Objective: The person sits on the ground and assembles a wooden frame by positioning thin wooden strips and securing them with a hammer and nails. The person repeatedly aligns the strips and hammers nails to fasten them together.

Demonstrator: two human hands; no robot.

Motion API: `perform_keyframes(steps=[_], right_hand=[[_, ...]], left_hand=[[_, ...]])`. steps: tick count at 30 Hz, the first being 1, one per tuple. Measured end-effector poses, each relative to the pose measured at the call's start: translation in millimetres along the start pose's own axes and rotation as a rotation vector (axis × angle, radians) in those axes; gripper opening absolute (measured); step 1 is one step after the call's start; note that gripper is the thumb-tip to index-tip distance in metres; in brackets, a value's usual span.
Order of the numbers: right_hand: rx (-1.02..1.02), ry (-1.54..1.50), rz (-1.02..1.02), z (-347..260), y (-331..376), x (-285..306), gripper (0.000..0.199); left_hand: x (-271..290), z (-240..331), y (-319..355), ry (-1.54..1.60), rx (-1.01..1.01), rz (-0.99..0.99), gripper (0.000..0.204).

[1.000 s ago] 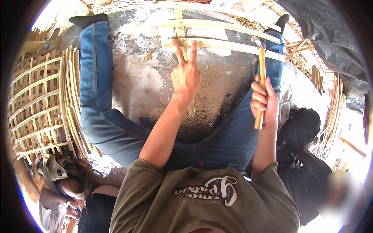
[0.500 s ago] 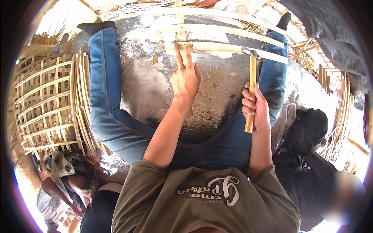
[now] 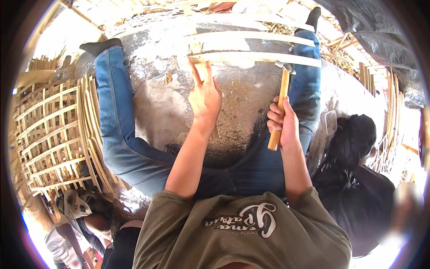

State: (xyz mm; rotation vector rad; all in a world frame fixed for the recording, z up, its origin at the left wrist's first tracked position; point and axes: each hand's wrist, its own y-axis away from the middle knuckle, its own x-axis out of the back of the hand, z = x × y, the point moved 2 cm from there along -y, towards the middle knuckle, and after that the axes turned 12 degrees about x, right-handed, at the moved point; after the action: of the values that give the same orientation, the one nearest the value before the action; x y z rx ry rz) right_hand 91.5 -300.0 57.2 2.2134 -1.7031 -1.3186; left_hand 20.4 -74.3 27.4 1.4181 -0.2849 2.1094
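My left hand (image 3: 206, 99) reaches forward with two fingers stretched out. Their tips touch the near bamboo strip (image 3: 255, 56) by its left end, where it meets a lengthwise bamboo strip (image 3: 195, 47). The other fingers are partly hidden under the palm. Closed round the wooden handle of a hammer (image 3: 284, 83) is my right hand (image 3: 284, 120). The hammer stands tilted slightly, its metal head up near the right part of the near strip; I cannot tell whether they touch. Further off, more pale strips (image 3: 255, 36) lie crosswise over the lengthwise one.
My legs in jeans (image 3: 114, 85) spread on either side of the worn grey floor (image 3: 156, 107). At left stands a woven bamboo lattice (image 3: 47, 134). People sit close by at lower left and right, one in black (image 3: 354, 143). Dark plastic sheeting (image 3: 380, 40) hangs at upper right.
The view has shifted and turned a little. The hammer head sits slightly nearer to me relative to the near strip. My left fingers remain at the strip's left end.
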Motion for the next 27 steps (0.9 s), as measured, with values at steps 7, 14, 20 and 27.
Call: perform_keyframes(steps=[7,14,20,27], right_hand=[[-0.134,-0.133,0.103,17,8,4,0.028],[-0.260,-0.445,0.059,15,-40,3,0.030],[-0.355,-0.716,-0.146,18,-90,-7,0.036],[-0.395,-0.717,-0.186,25,-114,5,0.040]], left_hand=[[4,10,0,-0.104,-0.030,-0.008,0.078],[-2,9,-5,-0.054,-0.108,0.088,0.097],[-3,10,-8,0.000,-0.120,0.080,0.097],[11,15,-8,0.039,-0.130,0.039,0.093]])
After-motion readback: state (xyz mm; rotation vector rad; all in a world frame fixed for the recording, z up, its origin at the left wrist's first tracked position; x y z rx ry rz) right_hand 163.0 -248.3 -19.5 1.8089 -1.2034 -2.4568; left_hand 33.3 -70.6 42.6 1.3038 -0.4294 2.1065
